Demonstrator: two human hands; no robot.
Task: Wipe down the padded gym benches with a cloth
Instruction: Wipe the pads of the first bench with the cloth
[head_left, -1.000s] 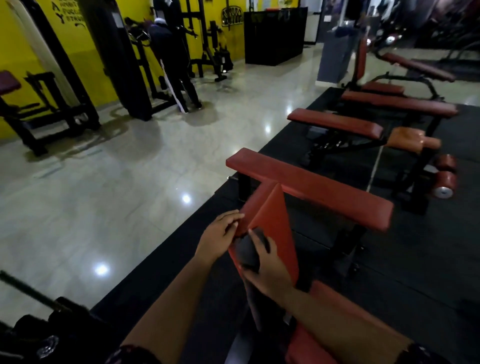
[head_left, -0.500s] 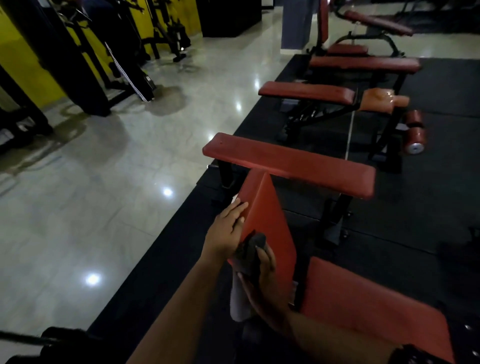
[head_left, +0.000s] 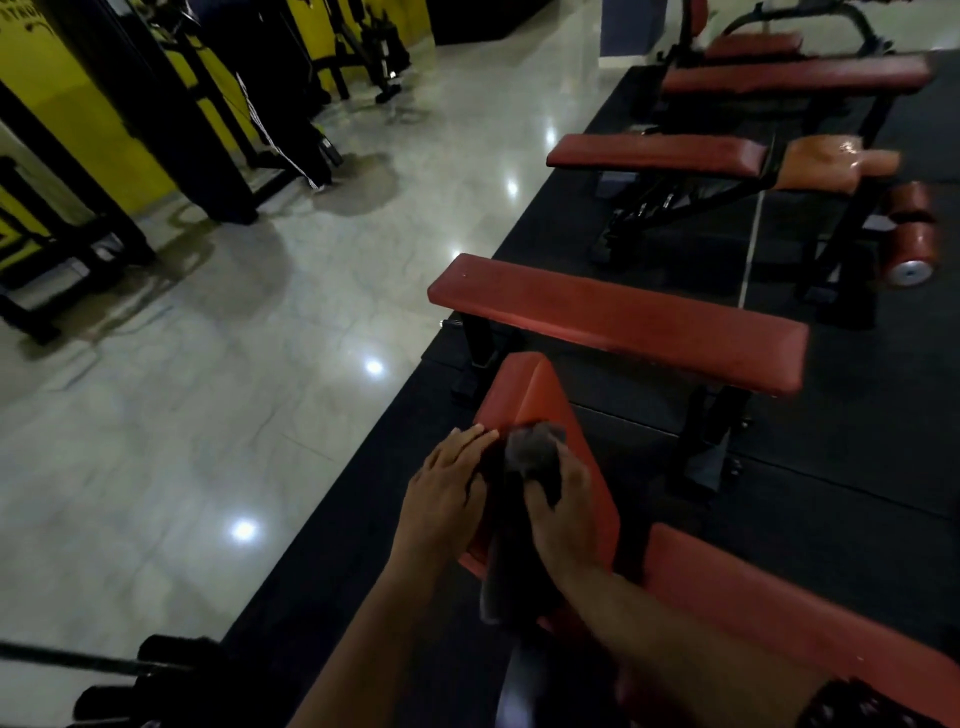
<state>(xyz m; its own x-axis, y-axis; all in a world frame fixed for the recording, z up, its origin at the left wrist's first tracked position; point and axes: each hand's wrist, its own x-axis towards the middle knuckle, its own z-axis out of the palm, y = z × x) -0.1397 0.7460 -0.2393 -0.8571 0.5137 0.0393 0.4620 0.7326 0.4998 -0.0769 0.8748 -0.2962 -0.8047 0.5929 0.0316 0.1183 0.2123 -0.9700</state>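
On the tilted red pad (head_left: 524, 395), the right hand (head_left: 561, 525) grasps a bunched dark grey cloth (head_left: 532, 452) and presses it against the pad's upper face. The left hand (head_left: 441, 493) lies released, fingers straight, along the pad's left edge. A long flat pad (head_left: 618, 322) stands just beyond.

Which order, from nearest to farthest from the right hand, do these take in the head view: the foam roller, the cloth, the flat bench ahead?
1. cloth, gripped in the right hand itself.
2. flat bench, just ahead of the hands.
3. foam roller, far off at the right edge.
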